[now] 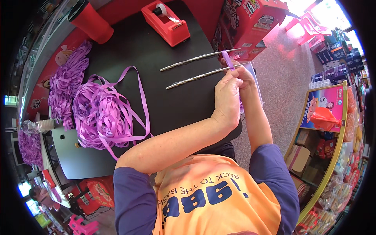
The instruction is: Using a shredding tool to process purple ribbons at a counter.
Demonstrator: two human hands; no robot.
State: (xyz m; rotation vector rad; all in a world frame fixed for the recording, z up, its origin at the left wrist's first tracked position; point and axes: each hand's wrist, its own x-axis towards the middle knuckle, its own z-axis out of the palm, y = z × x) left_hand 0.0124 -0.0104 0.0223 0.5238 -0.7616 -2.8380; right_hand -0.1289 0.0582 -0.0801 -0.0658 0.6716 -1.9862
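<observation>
Two twisted metal rods, an upper rod (192, 59) and a lower rod (196, 80), lie side by side above the black table top. A strip of purple ribbon (227, 58) crosses both near their right ends. My left hand (228, 94) is closed close below the lower rod, its fingers pinching at the ribbon. My right hand (246, 77) is closed against it, with fingertips showing behind the ribbon by the rods. The two hands overlap, so parts of their grips are hidden. More purple ribbon hangs below the hands, partly covered by my wrists.
A loose heap of purple ribbon (103, 113) and a folded bundle (68, 86) lie at left, beside a silver laptop (84, 156). A red tape dispenser (166, 23) and red tumbler (91, 21) stand at the back. A red carton (250, 25) and glass display case (313, 152) are right.
</observation>
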